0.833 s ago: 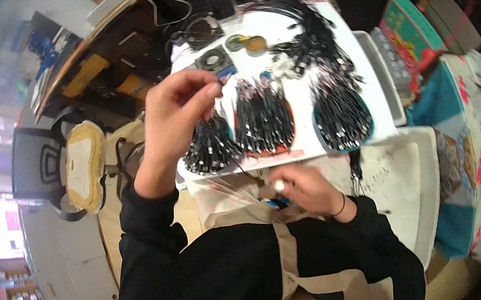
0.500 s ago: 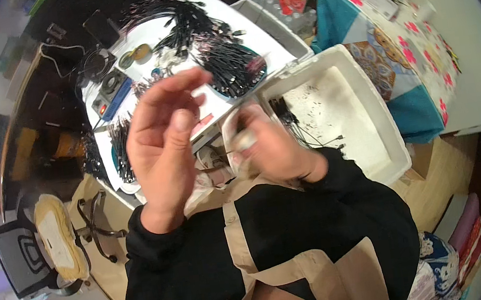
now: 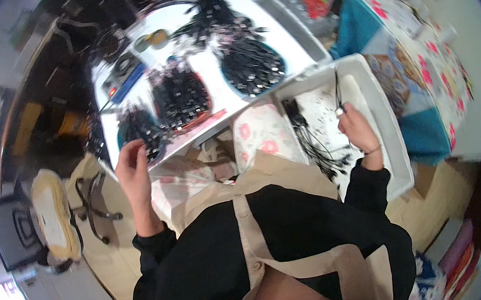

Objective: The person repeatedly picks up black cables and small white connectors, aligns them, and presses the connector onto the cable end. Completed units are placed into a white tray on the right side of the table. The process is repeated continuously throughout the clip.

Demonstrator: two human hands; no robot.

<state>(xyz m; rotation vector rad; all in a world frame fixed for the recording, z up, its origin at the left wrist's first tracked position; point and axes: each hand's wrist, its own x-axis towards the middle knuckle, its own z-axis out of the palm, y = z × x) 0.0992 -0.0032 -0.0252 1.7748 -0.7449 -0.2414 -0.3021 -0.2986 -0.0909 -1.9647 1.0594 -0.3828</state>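
My left hand (image 3: 133, 164) rests at the near left edge of a white table (image 3: 206, 72), its fingers on a bundle of black cables (image 3: 139, 130). Two more bundles of black cables (image 3: 180, 96) (image 3: 252, 66) lie side by side further right on the table. My right hand (image 3: 356, 127) reaches into a white plastic bin (image 3: 386, 125) on my right and pinches a thin black cable (image 3: 336, 86) by a small light plug. Loose black cables (image 3: 312, 143) lie on the bin's floor.
A big tangle of black cables (image 3: 204, 9) covers the table's far end beside round tape rolls (image 3: 153, 40). A second grey bin (image 3: 297, 27) stands behind the white one. A flowered cloth table (image 3: 421, 47) is at right, an office chair (image 3: 49, 217) at left.
My head has turned right. Both hands were together in front of my chest; now the left rests on the table's bundle and the right has reached out into the white bin.
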